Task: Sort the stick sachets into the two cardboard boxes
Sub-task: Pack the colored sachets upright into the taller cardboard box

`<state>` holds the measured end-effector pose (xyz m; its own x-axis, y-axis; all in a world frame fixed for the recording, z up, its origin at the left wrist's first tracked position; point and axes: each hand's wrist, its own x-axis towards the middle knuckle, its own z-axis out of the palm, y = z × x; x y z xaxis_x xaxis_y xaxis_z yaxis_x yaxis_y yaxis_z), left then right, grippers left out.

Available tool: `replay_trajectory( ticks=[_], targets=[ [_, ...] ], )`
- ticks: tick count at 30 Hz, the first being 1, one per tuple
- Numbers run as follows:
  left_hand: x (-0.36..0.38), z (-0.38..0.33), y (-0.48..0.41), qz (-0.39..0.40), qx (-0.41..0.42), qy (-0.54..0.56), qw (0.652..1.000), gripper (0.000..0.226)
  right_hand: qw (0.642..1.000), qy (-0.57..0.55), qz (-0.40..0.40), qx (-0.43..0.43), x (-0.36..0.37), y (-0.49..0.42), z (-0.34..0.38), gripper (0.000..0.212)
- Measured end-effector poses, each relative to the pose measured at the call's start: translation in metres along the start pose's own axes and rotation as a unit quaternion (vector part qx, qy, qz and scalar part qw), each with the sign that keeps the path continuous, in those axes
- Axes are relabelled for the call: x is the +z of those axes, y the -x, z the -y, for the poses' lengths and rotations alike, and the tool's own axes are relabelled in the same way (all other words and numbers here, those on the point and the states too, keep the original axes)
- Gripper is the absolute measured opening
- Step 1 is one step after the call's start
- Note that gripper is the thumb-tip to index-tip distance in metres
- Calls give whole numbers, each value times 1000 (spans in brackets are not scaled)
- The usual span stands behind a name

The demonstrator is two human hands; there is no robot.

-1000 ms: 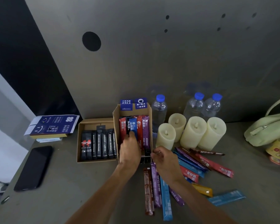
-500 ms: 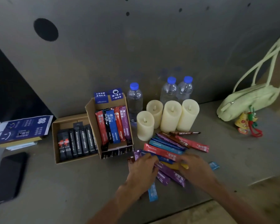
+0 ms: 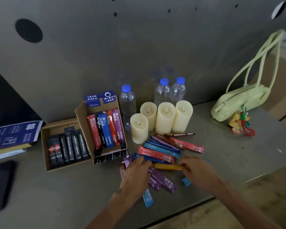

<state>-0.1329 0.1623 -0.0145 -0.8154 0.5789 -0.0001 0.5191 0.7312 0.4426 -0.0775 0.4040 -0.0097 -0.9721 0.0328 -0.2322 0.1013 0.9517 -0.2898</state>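
A grey surface (image 3: 56,195) is filling the lower frame, with a grey wall panel (image 3: 139,47) rising behind it. At centre left, a low cardboard box (image 3: 45,146) is holding a row of black sachets (image 3: 69,147), and touching its right side, a taller cardboard box (image 3: 82,119) is holding red, black, blue and purple sachets (image 3: 106,129) leaning upright. Just right of the boxes, loose sachets (image 3: 162,149) are lying fanned out in the lower centre.

The left hand (image 3: 135,176) is lying palm down over the left end of that pile, fingers bent onto the purple and blue sticks; whether it is gripping any cannot be told. The right hand (image 3: 198,169) is pinching the right end of a yellow sachet (image 3: 167,166) that is lying flat between both hands.

Four cream candles (image 3: 165,119) are standing behind the pile, with three water bottles (image 3: 127,103) behind them. A green bag (image 3: 238,101) is leaning at the right, and a phone (image 3: 0,184) is lying at the left edge.
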Motion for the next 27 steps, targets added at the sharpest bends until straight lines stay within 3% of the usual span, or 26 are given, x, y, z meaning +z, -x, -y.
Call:
replay_trajectory(
  ticks=[1,4,6,9,12,15,20,23,25,27],
  targets=[
    [0,3,1,1,-5,-2,1000,24,1000,-13,-3,-6,-3,-2,-5,12],
    [-2,7,3,14,-27,12,999,25,995,-95,6,7,-21,-2,-8,34],
    [-10,1,1,-4,-70,112,991,25,985,-168,29,7,-36,1,-3,41],
    [-29,-14,-6,-21,-135,371,919,15,951,-302,60,24,-49,9,10,29],
    [-50,-21,-12,-44,-143,475,867,14,915,-393,82,39,-51,14,24,22],
    [-63,-19,-12,-81,-154,472,864,15,885,-458,77,41,-55,16,35,28],
    [-73,-10,-8,-112,-173,493,845,17,871,-485,75,25,-58,16,47,32],
    [-76,-7,-1,-119,-174,503,838,18,872,-487,47,26,-63,14,53,17],
    [-79,-2,5,-110,-167,467,861,12,862,-505,1,29,-69,12,58,9],
    [-78,6,12,-65,-138,389,908,5,850,-523,-47,22,-77,7,68,15]
  ],
)
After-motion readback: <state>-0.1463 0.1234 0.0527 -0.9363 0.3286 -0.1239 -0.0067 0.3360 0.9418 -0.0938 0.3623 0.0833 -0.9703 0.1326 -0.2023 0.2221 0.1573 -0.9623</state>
